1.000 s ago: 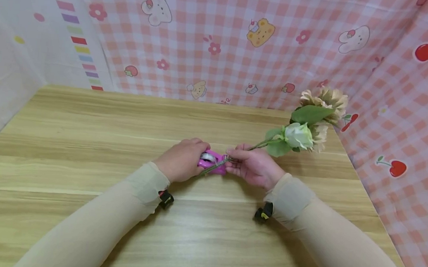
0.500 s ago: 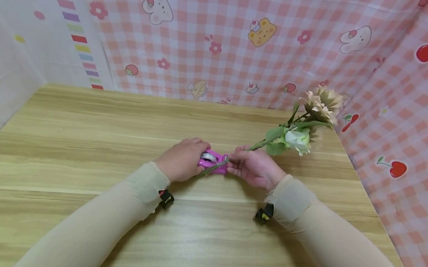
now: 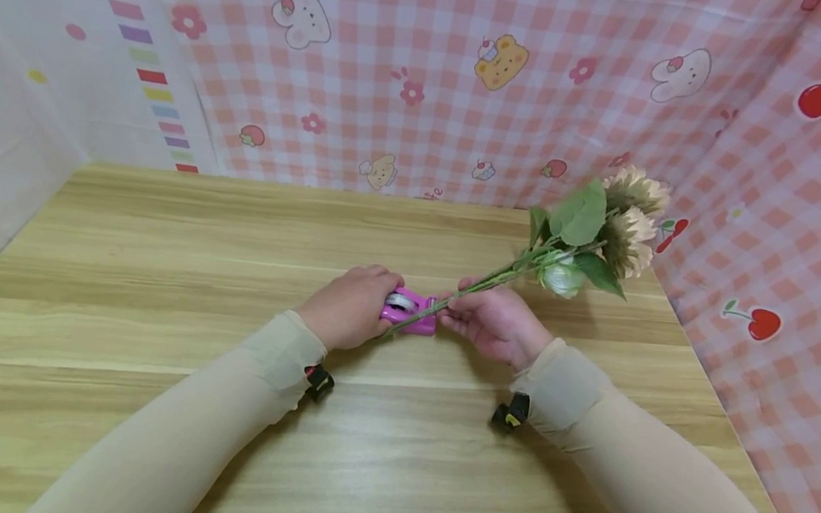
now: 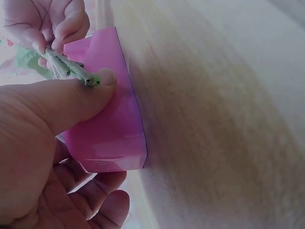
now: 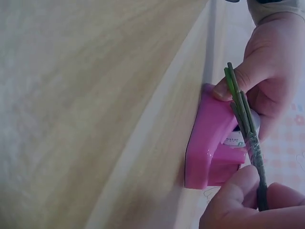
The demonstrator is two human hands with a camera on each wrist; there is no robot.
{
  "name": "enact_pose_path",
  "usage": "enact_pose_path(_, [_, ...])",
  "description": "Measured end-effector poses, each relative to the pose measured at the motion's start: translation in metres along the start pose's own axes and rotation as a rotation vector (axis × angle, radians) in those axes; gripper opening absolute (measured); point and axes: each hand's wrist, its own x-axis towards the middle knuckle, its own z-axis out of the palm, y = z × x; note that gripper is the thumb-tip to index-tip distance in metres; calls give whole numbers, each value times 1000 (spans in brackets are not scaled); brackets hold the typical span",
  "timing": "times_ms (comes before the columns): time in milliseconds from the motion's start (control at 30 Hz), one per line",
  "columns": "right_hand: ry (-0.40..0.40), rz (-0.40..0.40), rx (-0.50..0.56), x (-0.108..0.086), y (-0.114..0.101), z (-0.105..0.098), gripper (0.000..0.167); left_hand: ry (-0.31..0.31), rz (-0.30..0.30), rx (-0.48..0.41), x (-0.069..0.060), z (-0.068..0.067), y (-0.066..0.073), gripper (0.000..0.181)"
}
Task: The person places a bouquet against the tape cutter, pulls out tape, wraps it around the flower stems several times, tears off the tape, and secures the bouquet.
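Observation:
My left hand (image 3: 351,308) grips a pink tape dispenser (image 3: 421,325) on the table, its thumb along one side in the left wrist view. A roll of tape (image 3: 399,303) sits in the dispenser. Between thumb and fingers, my right hand (image 3: 497,326) pinches the green stems (image 5: 245,117) of a small bunch of artificial flowers. The stems cross over the dispenser, their cut ends close to my left thumb. Clear tape (image 5: 254,148) shows around the stems in the right wrist view. Beige blooms (image 3: 629,240) and a pale green-white rose (image 3: 561,277) spread out to the upper right, among green leaves (image 3: 579,213).
Both hands work over a wood-grain table (image 3: 204,242). A pink checked cloth (image 3: 367,63) with cartoon prints hangs behind it and along the right side. White cloth (image 3: 22,86) hangs at the left.
The flower bunch has turned about its stems in my right hand, so blooms and leaves face differently. My right hand has shifted slightly to the right; the left hand and dispenser stay put.

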Motion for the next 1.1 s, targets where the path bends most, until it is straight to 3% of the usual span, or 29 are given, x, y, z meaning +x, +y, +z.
enact_pose_path(133, [-16,28,-1,3,0,-2,23,-3,-4,2,0,0,0,62])
enact_pose_path(367, [-22,71,90,6,0,2,21,9,11,7,-1,-2,1,61])
enact_pose_path(600, [25,36,20,8,3,5,29,11,12,-4,-2,-3,1,61])
enact_pose_path(767, [52,8,-30,7,4,6,23,6,4,3,-2,-2,1,61])
enact_pose_path(1100, [34,4,3,6,-2,9,16,0,2,12,1,0,-1,64])
